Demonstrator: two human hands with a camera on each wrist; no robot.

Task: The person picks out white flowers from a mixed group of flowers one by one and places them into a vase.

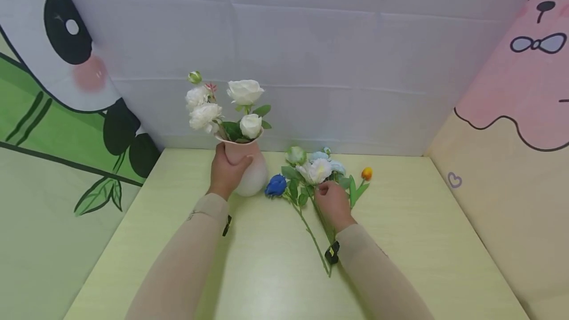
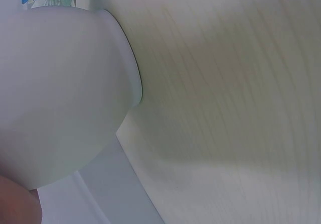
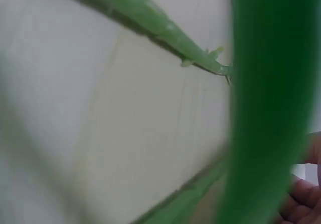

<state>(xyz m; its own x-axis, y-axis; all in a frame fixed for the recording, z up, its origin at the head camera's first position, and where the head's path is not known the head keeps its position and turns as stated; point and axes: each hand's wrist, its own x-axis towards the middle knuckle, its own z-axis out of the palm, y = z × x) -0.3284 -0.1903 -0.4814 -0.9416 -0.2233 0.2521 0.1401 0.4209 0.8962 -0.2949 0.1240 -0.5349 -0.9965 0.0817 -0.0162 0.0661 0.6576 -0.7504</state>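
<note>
My left hand (image 1: 227,173) grips the neck of a pink-and-white vase (image 1: 254,181), thumb across its front. The vase's pale body (image 2: 65,93) fills the left of the left wrist view. Several white flowers (image 1: 245,93) with green leaves stand in its mouth. My right hand (image 1: 332,205) is over the loose flowers, with thumb and fingers pinching a stem just below a white bloom (image 1: 316,171). In the right wrist view, a blurred green stem (image 3: 271,83) partly covers the curled fingers (image 3: 300,204).
Beside the vase lies a blue rose (image 1: 276,185). Light blue flowers (image 1: 336,166), a greenish bud (image 1: 295,155) and an orange tulip (image 1: 366,173) lie around my right hand. Long stems (image 1: 314,241) run toward the table's front. A pale wall (image 1: 311,63) rises behind the table (image 1: 266,270).
</note>
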